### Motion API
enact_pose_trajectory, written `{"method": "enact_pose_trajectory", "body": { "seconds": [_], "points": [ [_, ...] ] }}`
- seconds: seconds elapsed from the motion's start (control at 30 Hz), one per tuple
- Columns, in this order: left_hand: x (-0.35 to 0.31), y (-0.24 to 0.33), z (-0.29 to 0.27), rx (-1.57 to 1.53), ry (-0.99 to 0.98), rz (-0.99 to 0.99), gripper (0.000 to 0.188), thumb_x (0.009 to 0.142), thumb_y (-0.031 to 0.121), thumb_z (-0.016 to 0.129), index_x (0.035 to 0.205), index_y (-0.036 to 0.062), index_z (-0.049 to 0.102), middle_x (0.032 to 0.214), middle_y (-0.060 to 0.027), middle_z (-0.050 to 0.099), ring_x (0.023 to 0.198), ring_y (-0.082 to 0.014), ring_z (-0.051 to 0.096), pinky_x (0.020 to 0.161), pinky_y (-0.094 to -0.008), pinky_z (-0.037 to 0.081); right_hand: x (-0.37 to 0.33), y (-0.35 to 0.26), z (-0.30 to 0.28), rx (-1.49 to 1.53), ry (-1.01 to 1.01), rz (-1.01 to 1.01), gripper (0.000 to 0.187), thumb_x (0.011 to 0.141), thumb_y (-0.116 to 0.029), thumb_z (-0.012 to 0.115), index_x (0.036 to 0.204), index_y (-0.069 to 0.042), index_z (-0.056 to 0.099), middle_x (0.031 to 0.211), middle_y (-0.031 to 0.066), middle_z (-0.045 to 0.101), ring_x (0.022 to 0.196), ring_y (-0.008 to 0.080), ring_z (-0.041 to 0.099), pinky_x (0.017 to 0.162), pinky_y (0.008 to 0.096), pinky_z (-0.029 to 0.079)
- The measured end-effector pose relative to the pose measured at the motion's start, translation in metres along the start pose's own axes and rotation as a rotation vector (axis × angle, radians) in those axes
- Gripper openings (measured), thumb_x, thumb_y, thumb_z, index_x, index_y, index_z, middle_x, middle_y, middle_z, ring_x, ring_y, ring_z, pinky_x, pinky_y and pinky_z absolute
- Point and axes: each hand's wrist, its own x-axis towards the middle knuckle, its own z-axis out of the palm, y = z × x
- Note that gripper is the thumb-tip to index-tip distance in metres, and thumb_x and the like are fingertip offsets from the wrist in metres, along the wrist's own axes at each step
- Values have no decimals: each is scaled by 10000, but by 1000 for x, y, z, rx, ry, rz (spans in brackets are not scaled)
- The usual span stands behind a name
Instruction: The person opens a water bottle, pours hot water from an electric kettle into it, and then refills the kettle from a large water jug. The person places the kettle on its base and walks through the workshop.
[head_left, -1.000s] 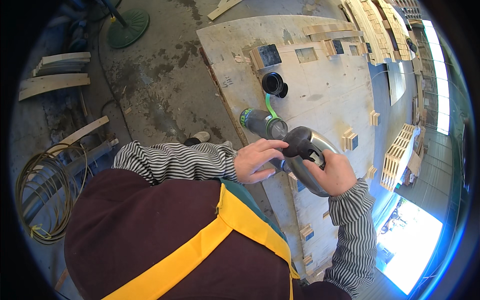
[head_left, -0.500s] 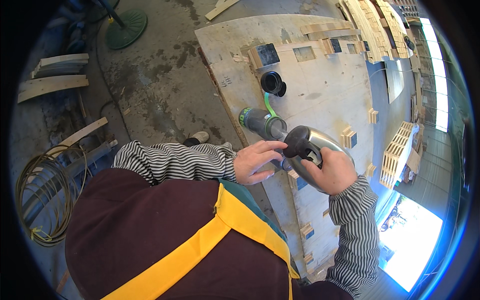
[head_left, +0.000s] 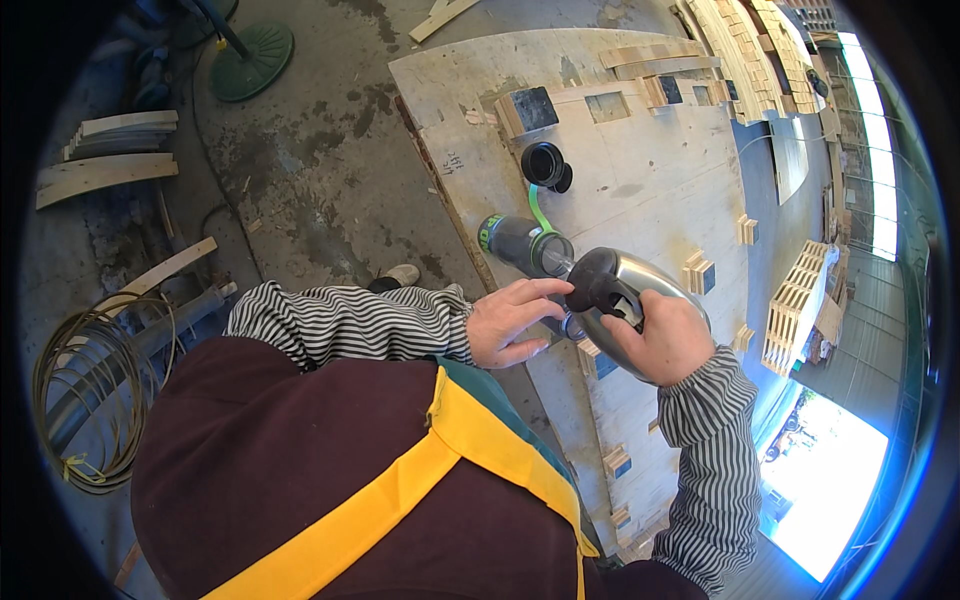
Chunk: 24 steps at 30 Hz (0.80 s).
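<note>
My right hand (head_left: 668, 340) is closed round the dark handle of a steel vacuum jug (head_left: 655, 280). The jug is tilted, and its black top faces the mouth of a grey see-through drinking bottle (head_left: 515, 243). Clear liquid seems to run between the two. A bright green strap (head_left: 540, 210) loops from the bottle's neck toward a black screw cap (head_left: 543, 163) lying on the board. My left hand (head_left: 512, 322) has its fingers stretched out, the fingertips at or against the jug's black top. A clear rounded thing (head_left: 572, 326) shows partly beside it, its kind hidden.
The bottle and cap are on a large plywood surface (head_left: 630, 190) carrying several small wood blocks (head_left: 527, 112). Stacked timber (head_left: 735, 60) stands at the far right. Coiled hose (head_left: 90, 390) and curved wood strips (head_left: 105, 178) lie at left, near a green round base (head_left: 252, 62).
</note>
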Motion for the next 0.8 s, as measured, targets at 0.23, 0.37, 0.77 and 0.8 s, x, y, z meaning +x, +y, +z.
{"method": "enact_pose_trajectory", "body": {
  "seconds": [0.23, 0.37, 0.77, 0.8],
  "points": [
    [0, 1, -2, 18, -4, 11, 431, 808, 83, 702, 1198, 53, 521, 1469, -197, 385, 1248, -360, 482, 1040, -427, 419, 0, 0, 0, 8, 6, -13, 485, 837, -422, 715, 812, 57, 647, 711, 233, 668, 702, 373, 690, 649, 453, 560],
    [1, 2, -3, 7, -15, -3, 425, 812, 86, 701, 1195, 54, 522, 1468, -198, 387, 1258, -358, 479, 1048, -429, 415, 1, 1, 2, 19, 8, -20, 480, 837, -414, 717, 814, 60, 646, 712, 237, 667, 704, 377, 689, 650, 454, 559],
    [-1, 3, -4, 4, -31, -23, 418, 815, 86, 698, 1199, 58, 534, 1471, -191, 391, 1274, -351, 470, 1055, -416, 416, 0, -1, 3, 56, -6, 5, 477, 835, -404, 716, 819, 67, 647, 720, 247, 662, 710, 388, 681, 662, 456, 549],
    [-1, 3, -4, 2, -43, -31, 418, 818, 79, 695, 1206, 49, 541, 1475, -196, 386, 1292, -349, 459, 1063, -411, 413, 0, -1, 3, 41, -13, 16, 483, 836, -416, 715, 823, 63, 651, 725, 238, 670, 719, 380, 688, 666, 457, 556]
  ]
}}
